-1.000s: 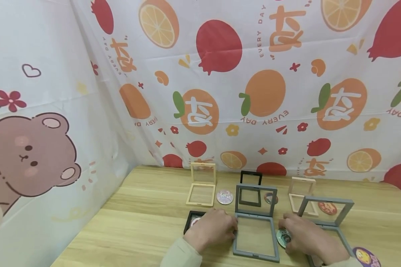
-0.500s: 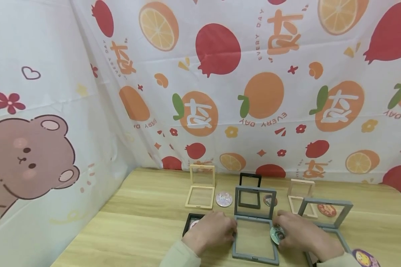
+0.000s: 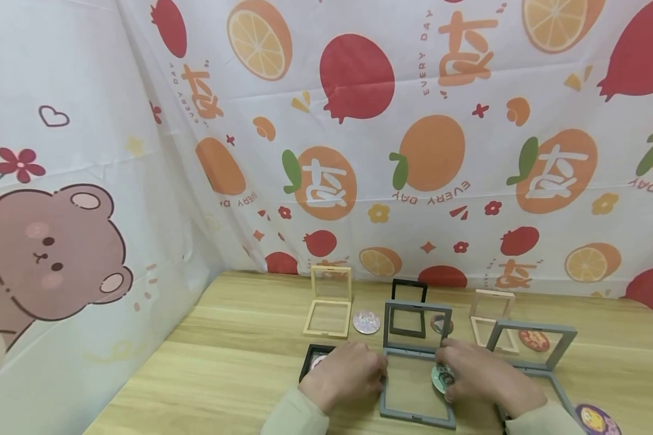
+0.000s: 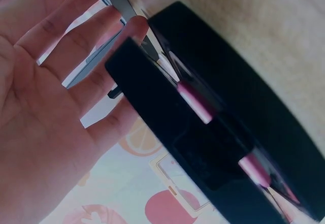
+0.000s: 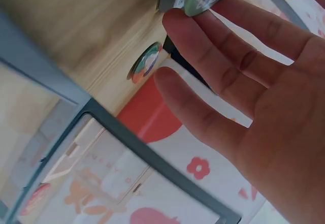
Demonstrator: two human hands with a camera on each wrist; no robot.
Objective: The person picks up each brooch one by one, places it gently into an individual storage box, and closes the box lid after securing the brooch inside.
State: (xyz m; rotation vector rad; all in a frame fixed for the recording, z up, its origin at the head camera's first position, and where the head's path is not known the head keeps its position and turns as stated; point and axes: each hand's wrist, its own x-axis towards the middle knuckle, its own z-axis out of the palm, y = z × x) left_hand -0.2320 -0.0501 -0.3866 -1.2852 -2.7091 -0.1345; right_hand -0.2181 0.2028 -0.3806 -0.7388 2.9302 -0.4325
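The right hand (image 3: 473, 374) pinches a pale green round badge (image 3: 442, 378) between the thumb and the fingers, and this badge is at the right side of a grey hinged frame (image 3: 418, 418), over its lower half; whether it touches the clear film there, I cannot tell. The lower half of this frame lies flat on the wooden table (image 3: 207, 350), and the other half stands upright at the back. The left hand (image 3: 350, 371) has its fingertips at the left edge of the same frame, with several fingers rather extended; I cannot tell if it grips the edge or only touches it. Just beside the left hand is a black frame (image 3: 305, 362), partly hidden by it. A second grey frame (image 3: 560, 347) stands opened near the right forearm, which covers part of it. Behind, there are a yellow frame (image 3: 326, 333), a smaller black frame (image 3: 408, 331) and a peach-coloured frame (image 3: 494, 292), all opened, with a shiny whitish badge (image 3: 367, 322) beside the yellow one.
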